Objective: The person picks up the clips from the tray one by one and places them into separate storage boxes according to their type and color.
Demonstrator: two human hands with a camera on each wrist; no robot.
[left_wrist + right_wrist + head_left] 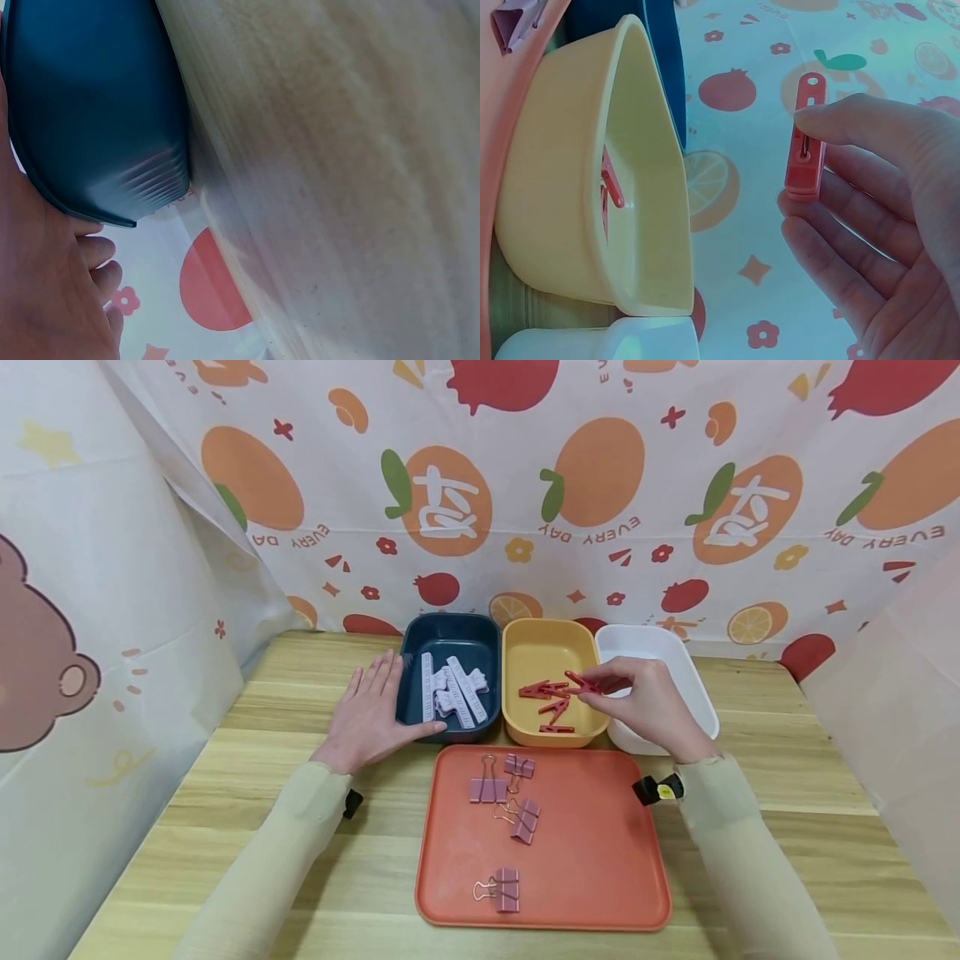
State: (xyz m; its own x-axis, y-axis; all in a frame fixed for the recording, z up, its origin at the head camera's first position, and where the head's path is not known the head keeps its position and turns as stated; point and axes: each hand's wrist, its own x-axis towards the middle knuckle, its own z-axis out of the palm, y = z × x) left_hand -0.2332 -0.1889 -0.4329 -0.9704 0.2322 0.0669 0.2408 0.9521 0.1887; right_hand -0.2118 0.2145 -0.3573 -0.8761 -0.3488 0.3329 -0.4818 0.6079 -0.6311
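My right hand [647, 700] pinches a red clothespin [805, 169] between thumb and fingers, above the right side of the yellow bin [551, 639]. Several more red clothespins [556, 710] lie inside that bin. With fingers straight, my left hand [369, 710] rests at the left rim of the dark blue bin [452, 628], its thumb across the near edge. Inside the blue bin are several white clips with long ruler-like bars [467, 689]. The left wrist view shows the blue bin's outer wall [97, 97] beside the hand.
A white bin [693, 681] stands at the right of the row, partly behind my right hand. In front of the bins lies an orange-red tray [592, 860] with several mauve binder clips [507, 891] on its left half. A printed cloth [517, 485] hangs behind the wooden table [247, 777].
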